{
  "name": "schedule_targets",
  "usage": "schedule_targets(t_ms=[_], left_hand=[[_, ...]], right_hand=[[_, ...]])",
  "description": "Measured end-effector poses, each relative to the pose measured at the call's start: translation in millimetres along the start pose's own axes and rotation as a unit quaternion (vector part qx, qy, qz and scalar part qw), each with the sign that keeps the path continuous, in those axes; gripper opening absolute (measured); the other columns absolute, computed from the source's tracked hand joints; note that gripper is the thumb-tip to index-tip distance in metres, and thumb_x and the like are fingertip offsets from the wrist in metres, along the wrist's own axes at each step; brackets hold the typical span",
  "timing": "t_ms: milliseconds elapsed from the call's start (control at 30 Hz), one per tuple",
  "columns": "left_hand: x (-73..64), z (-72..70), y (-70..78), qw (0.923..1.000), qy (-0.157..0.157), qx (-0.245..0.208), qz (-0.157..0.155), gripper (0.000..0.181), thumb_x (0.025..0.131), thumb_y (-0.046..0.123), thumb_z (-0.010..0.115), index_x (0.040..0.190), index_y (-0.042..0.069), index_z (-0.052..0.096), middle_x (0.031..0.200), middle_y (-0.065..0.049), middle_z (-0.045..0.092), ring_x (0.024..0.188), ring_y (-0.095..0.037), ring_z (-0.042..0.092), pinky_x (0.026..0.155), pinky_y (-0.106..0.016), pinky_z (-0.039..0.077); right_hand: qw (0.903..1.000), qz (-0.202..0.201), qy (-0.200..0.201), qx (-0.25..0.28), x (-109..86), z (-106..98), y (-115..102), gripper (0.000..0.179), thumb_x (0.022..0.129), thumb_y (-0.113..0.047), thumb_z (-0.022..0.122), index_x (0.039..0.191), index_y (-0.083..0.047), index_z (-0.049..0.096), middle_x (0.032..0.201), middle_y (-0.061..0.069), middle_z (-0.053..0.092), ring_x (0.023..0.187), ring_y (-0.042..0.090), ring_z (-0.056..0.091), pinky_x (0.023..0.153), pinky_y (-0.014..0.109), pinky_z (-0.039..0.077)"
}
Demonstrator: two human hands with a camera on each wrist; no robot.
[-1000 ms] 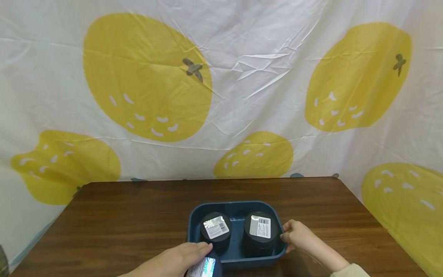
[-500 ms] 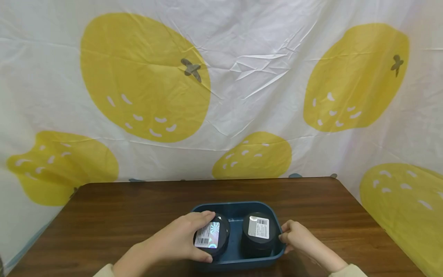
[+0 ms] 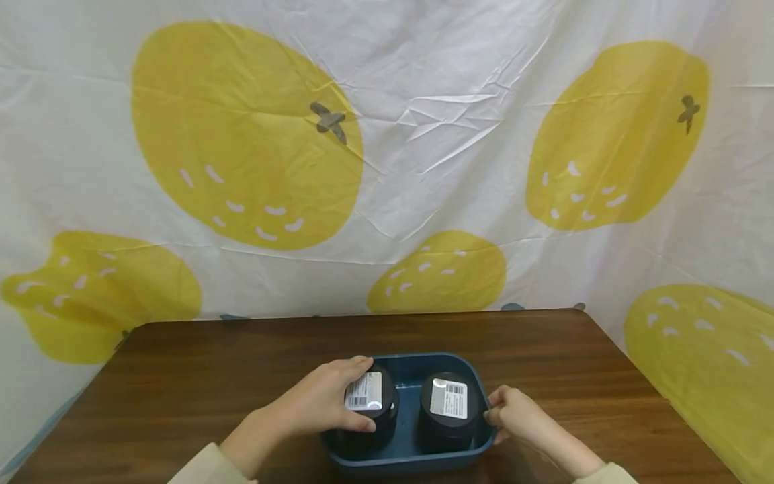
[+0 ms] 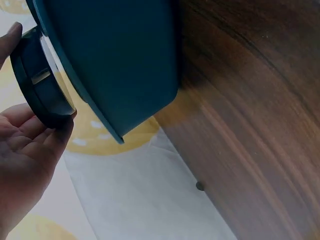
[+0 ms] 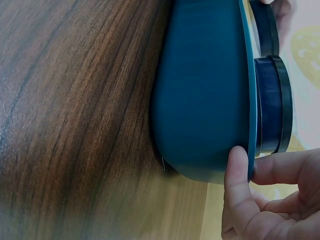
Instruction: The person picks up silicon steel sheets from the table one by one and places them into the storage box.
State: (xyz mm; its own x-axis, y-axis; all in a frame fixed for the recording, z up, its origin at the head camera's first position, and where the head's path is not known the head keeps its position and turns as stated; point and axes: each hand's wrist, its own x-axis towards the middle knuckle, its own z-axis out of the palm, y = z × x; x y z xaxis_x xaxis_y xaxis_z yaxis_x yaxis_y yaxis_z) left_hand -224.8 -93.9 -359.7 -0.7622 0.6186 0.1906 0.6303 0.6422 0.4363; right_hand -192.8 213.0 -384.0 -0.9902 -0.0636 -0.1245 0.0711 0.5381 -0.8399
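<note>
A dark blue rectangular tub (image 3: 411, 462) sits on the table with round black lidded containers inside. My left hand (image 3: 320, 400) grips the sides of a black container with a barcode label (image 3: 365, 392), thumb and fingers spread around its lid, over the tub's left part. It overlaps another black container (image 3: 390, 420) below it, mostly hidden. In the left wrist view the held container (image 4: 42, 82) stands at the tub's rim. At the right, a labelled black container (image 3: 449, 403) stands in the tub. My right hand (image 3: 517, 417) pinches the tub's right rim between thumb and finger.
The brown wooden table (image 3: 242, 363) extends on both sides of the tub and behind it. A white cloth (image 3: 447, 148) with yellow lemon prints hangs along the table's back and sides.
My left hand has brought the held container up from the tub's near left edge to over the left container, then shifted it slightly left and back. The right hand keeps its hold on the rim.
</note>
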Motion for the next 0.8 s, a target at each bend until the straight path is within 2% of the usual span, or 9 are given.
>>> schedule_targets(t_ms=[400,800], left_hand=[[10.7,6.2,-1.9,0.9997,-0.007,0.022,0.001,0.089,0.064,0.044,0.08,0.13,-0.006,0.049,0.133,-0.02,0.05,0.121,-0.035,0.048,0.101,-0.049,0.04],[14.8,11.1,-0.7,0.9997,-0.01,0.019,-0.011,0.089,0.064,0.045,0.08,0.129,-0.007,0.048,0.132,-0.022,0.05,0.122,-0.035,0.047,0.102,-0.049,0.039]], right_hand=[[0.9999,-0.003,0.002,0.01,0.2,0,2,0.014,0.078,0.008,0.054,0.09,0.014,0.048,0.069,0.012,0.06,0.051,0.016,0.056,0.049,0.032,0.055],[0.9999,-0.003,0.003,0.011,-0.8,0,3,0.016,0.079,0.006,0.055,0.091,0.014,0.048,0.07,0.012,0.058,0.052,0.016,0.055,0.051,0.033,0.056]])
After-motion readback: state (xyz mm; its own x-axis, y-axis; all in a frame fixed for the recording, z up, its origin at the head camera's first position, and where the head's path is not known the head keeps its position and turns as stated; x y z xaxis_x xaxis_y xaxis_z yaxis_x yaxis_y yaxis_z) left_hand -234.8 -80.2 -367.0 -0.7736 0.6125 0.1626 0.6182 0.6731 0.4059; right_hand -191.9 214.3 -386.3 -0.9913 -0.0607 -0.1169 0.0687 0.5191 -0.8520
